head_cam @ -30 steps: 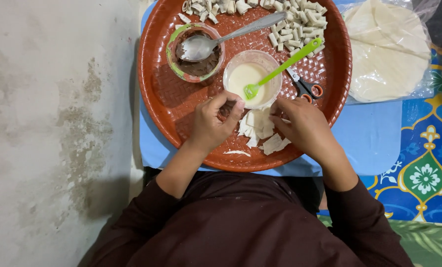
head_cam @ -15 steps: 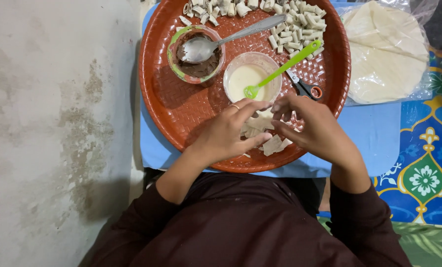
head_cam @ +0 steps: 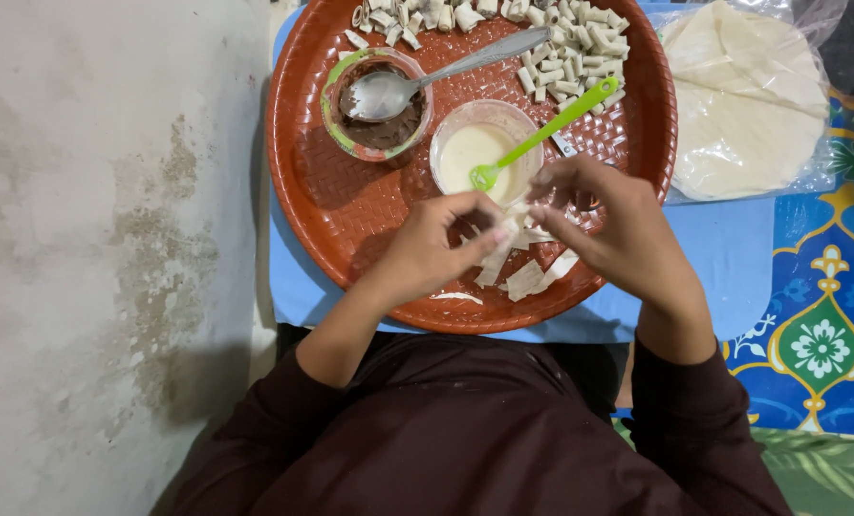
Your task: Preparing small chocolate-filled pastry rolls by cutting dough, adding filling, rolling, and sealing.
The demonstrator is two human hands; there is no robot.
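- Pastry strip (head_cam: 499, 250) — small pale piece of thin dough, held between both hands just above the near part of the red tray (head_cam: 312, 191), right over a few loose cut pieces (head_cam: 532, 279).
- Left hand (head_cam: 436, 250): thumb and forefinger pinched shut on the strip's left/lower end, other fingers curled.
- Right hand (head_cam: 618, 225): fingertips closed on the upper-right end; exact contact partly hidden by the fingers.
- Handling, as I judge it: v. light, limp, thin — likely tears if pulled, prob. dries and cracks at the edges. Best taken by the ends w/ fingertips only, light pressure.
- Just beyond the hands: clear bowl of white paste (head_cam: 475, 151) w/ green brush (head_cam: 541, 134) resting in it; bowl of dark filling (head_cam: 377, 107) w/ metal spoon (head_cam: 417, 81) to its left.
- Far rim: heap of rolled pieces (head_cam: 570, 43). Off the tray, right: flat wrappers in plastic (head_cam: 742, 105).
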